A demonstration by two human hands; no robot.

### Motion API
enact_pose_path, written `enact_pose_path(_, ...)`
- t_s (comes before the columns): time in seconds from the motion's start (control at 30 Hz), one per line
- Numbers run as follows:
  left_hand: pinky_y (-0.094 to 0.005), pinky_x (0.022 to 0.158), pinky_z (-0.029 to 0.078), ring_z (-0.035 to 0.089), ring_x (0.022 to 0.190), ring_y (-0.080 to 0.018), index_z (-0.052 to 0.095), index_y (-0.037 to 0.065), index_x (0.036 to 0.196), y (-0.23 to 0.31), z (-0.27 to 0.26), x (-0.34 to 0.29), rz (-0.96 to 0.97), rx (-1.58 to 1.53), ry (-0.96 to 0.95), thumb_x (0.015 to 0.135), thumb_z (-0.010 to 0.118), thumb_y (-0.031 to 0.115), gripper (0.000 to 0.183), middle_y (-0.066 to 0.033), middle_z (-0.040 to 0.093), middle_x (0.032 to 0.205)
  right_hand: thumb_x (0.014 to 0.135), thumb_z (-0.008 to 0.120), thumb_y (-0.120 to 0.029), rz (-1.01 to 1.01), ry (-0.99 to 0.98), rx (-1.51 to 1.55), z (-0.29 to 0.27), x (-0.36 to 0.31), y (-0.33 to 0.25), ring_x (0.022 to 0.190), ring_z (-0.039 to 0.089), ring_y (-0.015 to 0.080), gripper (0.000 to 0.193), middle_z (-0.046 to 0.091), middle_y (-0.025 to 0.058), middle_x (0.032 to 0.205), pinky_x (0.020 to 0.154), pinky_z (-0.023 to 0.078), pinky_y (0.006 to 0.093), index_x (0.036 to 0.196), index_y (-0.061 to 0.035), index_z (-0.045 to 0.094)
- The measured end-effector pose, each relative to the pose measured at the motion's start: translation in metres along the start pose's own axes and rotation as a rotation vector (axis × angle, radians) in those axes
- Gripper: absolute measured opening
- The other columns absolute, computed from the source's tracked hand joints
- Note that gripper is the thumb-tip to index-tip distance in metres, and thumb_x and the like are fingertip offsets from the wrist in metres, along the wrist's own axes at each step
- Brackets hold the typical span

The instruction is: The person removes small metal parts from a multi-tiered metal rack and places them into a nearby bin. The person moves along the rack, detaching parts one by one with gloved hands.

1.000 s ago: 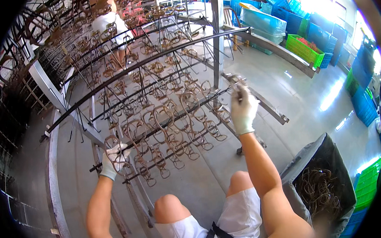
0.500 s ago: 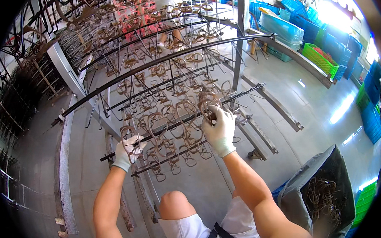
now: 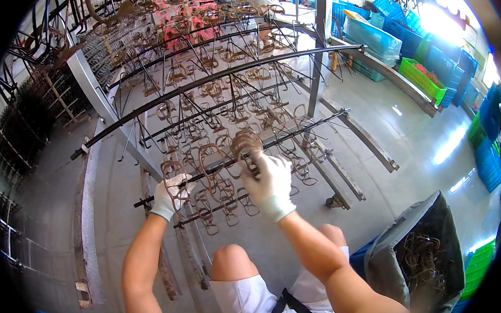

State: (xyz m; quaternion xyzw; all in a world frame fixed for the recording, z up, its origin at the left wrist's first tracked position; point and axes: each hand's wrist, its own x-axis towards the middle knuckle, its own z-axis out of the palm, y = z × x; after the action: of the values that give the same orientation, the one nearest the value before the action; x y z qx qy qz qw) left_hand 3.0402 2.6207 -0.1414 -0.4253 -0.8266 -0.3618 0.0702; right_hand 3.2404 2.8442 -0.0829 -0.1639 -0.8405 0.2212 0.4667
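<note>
Across the middle runs a black hooked bar (image 3: 300, 136), with brown looped metal frames (image 3: 211, 161) hanging along it. My left hand (image 3: 169, 197), in a white glove, is closed round the bar near its left end; one brown frame (image 3: 168, 171) hangs right against its fingers. My right hand (image 3: 271, 185), gloved too, grips a stacked bunch of brown metal frames (image 3: 244, 143) just over the bar. Part of that bunch is hidden behind my fingers. More frames (image 3: 226, 206) hang from a lower bar (image 3: 185, 221) below.
Grey uprights (image 3: 318, 68) and long metal rails (image 3: 362, 129) make up the rack. Further rows of hooked bars with frames stretch away behind. A dark fabric-lined bin (image 3: 381, 263) with tangled brown frames stands at my lower right. Blue crates (image 3: 453, 80) and a green crate (image 3: 419, 81) line the right side.
My right hand has moved left along the bar with the bunch of frames, leaving fewer frames on the bar's right part. My left hand has stayed at the left end.
</note>
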Motion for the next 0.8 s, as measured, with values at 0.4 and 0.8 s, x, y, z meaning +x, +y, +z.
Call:
enact_pose_path(0.4, -0.0318, 0.068, 0.052, 0.067, 0.073, -0.0278, 0.071, 0.014, 0.101, -0.001, -0.011, -0.002, -0.032, -0.068, -0.015, 0.081, 0.074, 0.024, 0.023, -0.0091, 0.071, 0.084, 0.075, 0.070, -0.009, -0.038, 0.010, -0.019, -0.009, 0.000, -0.036, 0.085, 0.061, 0.0247, 0.036, 0.066, 0.0049, 0.082, 0.099, 0.037, 0.0479, 0.110, -0.0079, 0.063)
enact_pose_path(0.8, -0.0339, 0.075, 0.055, 0.068, 0.080, -0.0228, 0.069, 0.008, 0.100, -0.001, -0.013, -0.009, 0.051, -0.008, 0.055, 0.083, 0.072, 0.020, 0.021, -0.0064, 0.071, 0.090, 0.068, 0.070, -0.013, 0.075, 0.030, 0.234, 0.003, -0.009, -0.069, 0.081, 0.060, 0.0291, 0.028, 0.064, 0.0078, 0.078, 0.100, 0.036, 0.0464, 0.094, -0.0084, 0.064)
